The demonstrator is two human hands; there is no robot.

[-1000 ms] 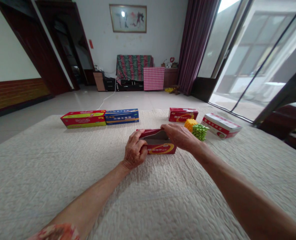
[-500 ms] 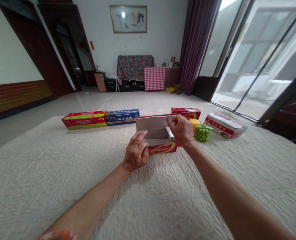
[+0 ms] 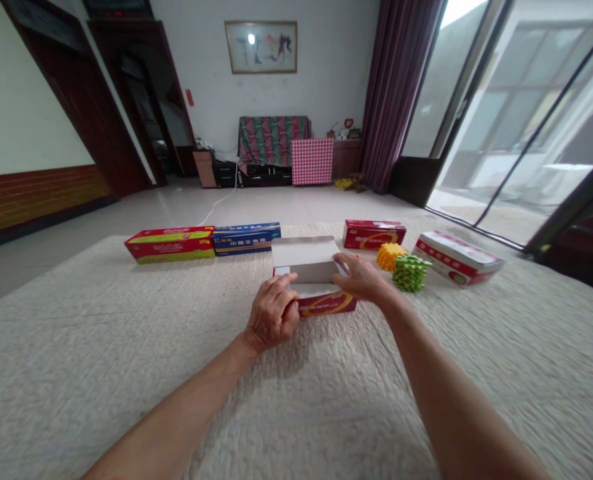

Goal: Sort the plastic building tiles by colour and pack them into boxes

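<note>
A red box (image 3: 329, 305) with a yellow curve on its front stands in the middle, its lid tipped back and its grey-white inside showing. My left hand (image 3: 272, 312) grips the box at its left end, fingers over the rim. At the right end, my right hand (image 3: 360, 277) has its fingers on the rim and the white end flap. Just right of that hand lie a yellow bumpy toy (image 3: 390, 256) and a green bumpy block (image 3: 410, 273).
Behind on the quilted cover (image 3: 126, 360) lie a red and yellow-green box (image 3: 171, 245), a blue box (image 3: 246, 239) and another red box (image 3: 374, 235). A white and red box (image 3: 456, 259) stands to the right.
The lid has tipped further back. My right hand has moved down from the lid's edge to the box's right end. The view has shifted slightly.
</note>
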